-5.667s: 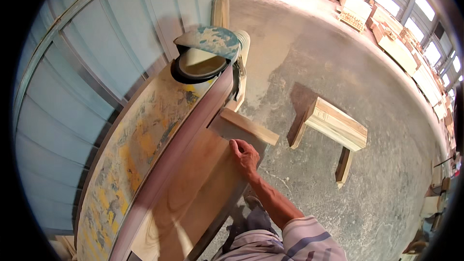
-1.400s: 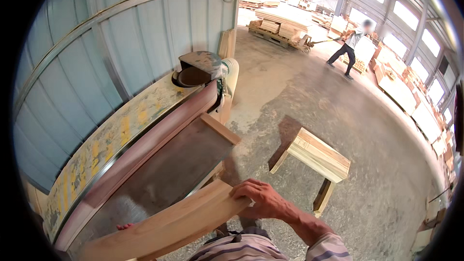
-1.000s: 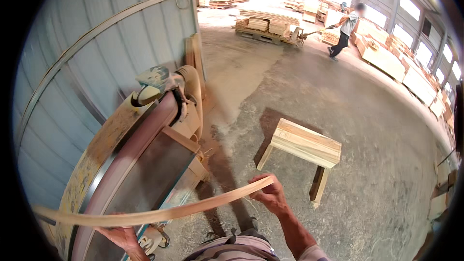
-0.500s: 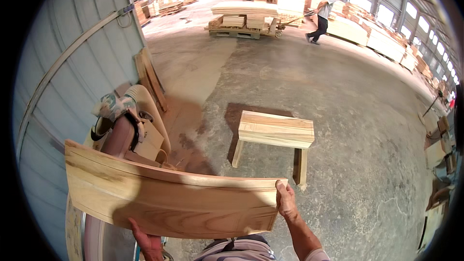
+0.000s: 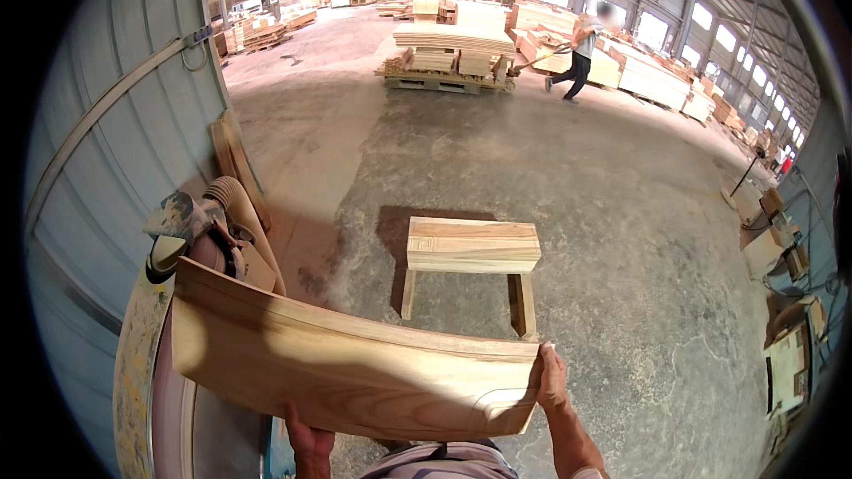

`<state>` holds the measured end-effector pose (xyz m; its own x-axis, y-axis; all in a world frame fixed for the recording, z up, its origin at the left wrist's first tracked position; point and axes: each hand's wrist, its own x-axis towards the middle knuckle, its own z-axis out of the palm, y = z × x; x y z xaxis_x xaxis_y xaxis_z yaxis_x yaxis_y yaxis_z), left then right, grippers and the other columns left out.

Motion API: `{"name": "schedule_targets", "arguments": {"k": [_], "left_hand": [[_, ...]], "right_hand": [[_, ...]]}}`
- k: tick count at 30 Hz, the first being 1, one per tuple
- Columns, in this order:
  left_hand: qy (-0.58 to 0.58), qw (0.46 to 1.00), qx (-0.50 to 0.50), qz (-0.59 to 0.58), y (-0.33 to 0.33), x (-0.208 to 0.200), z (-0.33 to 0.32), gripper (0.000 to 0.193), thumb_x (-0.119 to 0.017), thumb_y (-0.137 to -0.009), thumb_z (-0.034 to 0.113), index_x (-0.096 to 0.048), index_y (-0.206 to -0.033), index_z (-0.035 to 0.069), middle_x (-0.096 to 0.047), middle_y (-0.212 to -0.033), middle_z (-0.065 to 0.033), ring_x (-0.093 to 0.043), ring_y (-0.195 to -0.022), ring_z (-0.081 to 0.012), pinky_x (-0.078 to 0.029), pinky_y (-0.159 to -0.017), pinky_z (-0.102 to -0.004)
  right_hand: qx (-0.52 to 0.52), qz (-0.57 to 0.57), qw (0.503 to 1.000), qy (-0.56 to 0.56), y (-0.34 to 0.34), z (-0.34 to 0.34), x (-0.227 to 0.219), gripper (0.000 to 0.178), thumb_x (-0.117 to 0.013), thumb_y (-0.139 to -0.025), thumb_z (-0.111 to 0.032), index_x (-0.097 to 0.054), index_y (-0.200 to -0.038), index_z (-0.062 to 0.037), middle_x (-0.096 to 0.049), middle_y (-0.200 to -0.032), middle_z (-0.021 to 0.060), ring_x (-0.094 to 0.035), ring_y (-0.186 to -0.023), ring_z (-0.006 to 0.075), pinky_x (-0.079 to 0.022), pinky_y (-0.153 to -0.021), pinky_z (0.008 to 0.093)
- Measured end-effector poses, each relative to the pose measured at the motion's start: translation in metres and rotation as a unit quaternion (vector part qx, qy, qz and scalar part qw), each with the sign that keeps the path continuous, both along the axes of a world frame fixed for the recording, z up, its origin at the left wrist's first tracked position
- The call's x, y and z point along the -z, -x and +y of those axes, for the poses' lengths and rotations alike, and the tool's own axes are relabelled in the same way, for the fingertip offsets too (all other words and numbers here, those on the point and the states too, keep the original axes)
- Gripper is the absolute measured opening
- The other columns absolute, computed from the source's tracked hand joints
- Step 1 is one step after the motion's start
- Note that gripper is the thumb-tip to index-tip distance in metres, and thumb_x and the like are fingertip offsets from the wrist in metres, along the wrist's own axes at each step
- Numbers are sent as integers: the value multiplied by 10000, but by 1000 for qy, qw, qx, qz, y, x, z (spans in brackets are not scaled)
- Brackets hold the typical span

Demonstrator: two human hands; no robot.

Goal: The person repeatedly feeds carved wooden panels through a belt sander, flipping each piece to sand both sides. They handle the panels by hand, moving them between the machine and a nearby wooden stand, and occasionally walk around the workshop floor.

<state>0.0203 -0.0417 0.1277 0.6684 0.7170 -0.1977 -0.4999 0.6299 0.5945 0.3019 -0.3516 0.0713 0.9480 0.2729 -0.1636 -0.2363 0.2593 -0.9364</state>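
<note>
A long, slightly curved wooden panel (image 5: 355, 350) of pale grain is held slanting in front of my body, its left end higher than its right. My left hand (image 5: 309, 439) grips its lower edge near the middle, thumb on the near face and the other fingers hidden underneath. Closed round the right end is my right hand (image 5: 552, 377). The panel's left end overlaps, in view, what looks like a belt sander (image 5: 173, 381) with a pinkish belt; I cannot tell whether they touch. Beyond the panel stands a low wooden stand (image 5: 527, 306) bearing a block of pale boards (image 5: 475, 248).
A blue-grey metal wall (image 5: 106, 98) rises at left, with narrow boards (image 5: 232, 155) leaning near its end. Farther off, a person (image 5: 581, 53) pulls a loaded pallet (image 5: 439, 84). Timber stacks (image 5: 652, 80) line the far right, and more items (image 5: 785, 355) stand at the right edge.
The panel has moved right, closer to the stand in view, with both hands still holding it. My view has turned rightward. The person and loaded pallet have advanced to the right across the floor.
</note>
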Motion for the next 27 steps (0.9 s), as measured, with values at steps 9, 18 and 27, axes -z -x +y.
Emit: {"name": "schedule_targets", "arguments": {"k": [9,18,27], "left_hand": [[34,998,56,9,4,15,5,689,-555,-839,463,-303,-1353,79,-423,-1319,-91,-402,-1207,-279,-336,-1009,-451],[40,996,72,26,-2,14,6,661,-561,-836,454,-345,-1331,73,-450,-1298,-97,-414,-1198,-285,-336,-1005,-450],[13,995,96,8,-25,0,-6,676,-544,-842,467,-321,-1345,74,-432,-1314,-100,-409,-1204,-284,-335,-1010,-444]], "right_hand": [[106,-4,994,31,50,-25,-10,295,-499,-920,-352,-587,-846,-81,-544,-828,-53,-461,-775,56,-388,-705,222],[133,8,990,55,50,-28,-1,319,-479,-927,-337,-601,-868,-49,-562,-844,-15,-477,-779,75,-399,-716,234],[136,19,990,41,25,-31,5,402,-443,-927,-382,-592,-969,-11,-576,-959,28,-485,-906,101,-397,-812,263]]}}
